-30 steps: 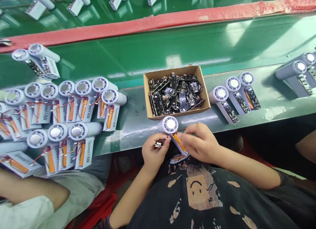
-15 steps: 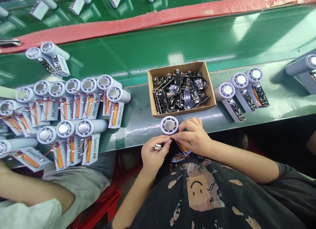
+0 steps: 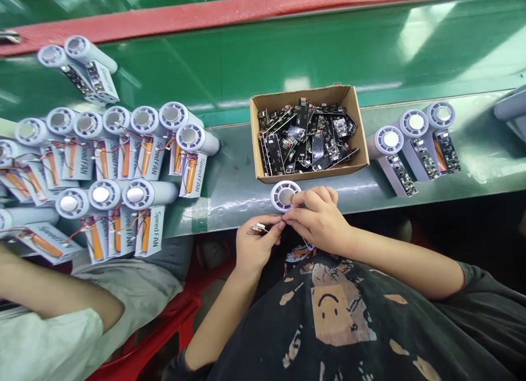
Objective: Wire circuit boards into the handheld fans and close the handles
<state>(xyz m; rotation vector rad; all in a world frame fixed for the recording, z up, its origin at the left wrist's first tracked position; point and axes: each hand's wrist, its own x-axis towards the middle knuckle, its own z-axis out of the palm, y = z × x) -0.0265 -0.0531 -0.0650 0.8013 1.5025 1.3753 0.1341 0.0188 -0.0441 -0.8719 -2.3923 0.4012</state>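
Note:
In the head view, my left hand (image 3: pixel 257 241) is closed, with a small circuit board (image 3: pixel 258 227) between thumb and fingers. Only the board's pale connector end shows clearly. My right hand (image 3: pixel 318 219) pinches what looks like a fan's thin wire, its fingertips meeting my left ones. Just beyond them is the round, vented end of a grey handheld fan (image 3: pixel 285 196). My right hand covers most of the fan's lower part. The exact contact between wire and board is hidden by my fingers.
A cardboard box (image 3: pixel 312 178) of black circuit boards stands beyond my hands. Several fans with orange batteries (image 3: pixel 146 230) crowd the left; fans with fitted boards (image 3: pixel 396 173) stand right. A red strip (image 3: pixel 230 11) crosses the back. A co-worker's arm (image 3: pixel 61 285) is at left.
The view has shifted slightly, so the bench appears higher. My right hand has turned a little over the fan, and the orange battery below it is now hidden. Both hands remain together.

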